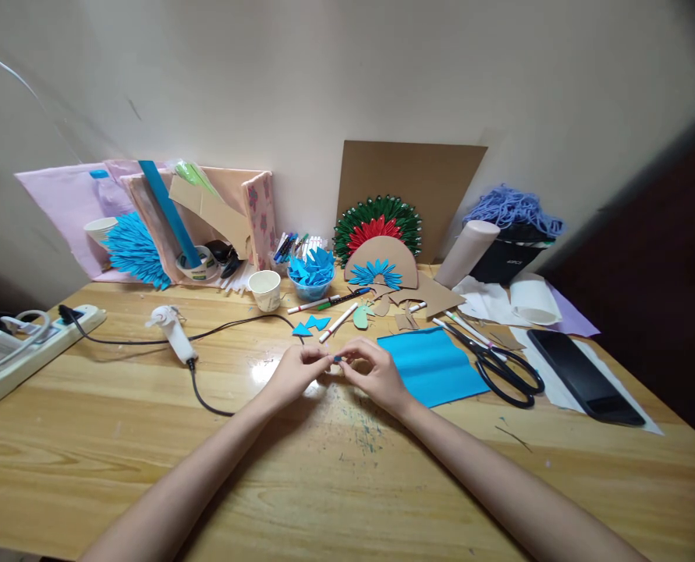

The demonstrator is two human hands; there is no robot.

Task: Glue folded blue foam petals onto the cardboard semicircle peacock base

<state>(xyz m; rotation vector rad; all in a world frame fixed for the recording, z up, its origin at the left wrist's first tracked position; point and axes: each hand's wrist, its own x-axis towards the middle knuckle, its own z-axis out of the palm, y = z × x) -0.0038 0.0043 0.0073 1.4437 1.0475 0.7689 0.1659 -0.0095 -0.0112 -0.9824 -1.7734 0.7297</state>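
Note:
My left hand point(298, 371) and my right hand point(371, 373) meet over the middle of the wooden table point(148, 460). Between their fingertips they pinch one small blue paper piece point(337, 358), mostly hidden by the fingers. Just right of my right hand lies a flat blue paper sheet point(430, 365). Two folded blue paper triangles point(310, 324) and a white marker point(338, 322) lie a little beyond my hands.
Black scissors point(502, 367) and a black phone point(584, 376) lie to the right. A glue gun point(173, 332) with its cord, a power strip point(28, 347), a paper cup point(266, 289), a bowl of blue pieces point(310, 273) and a cardboard fan craft point(381, 254) stand farther back.

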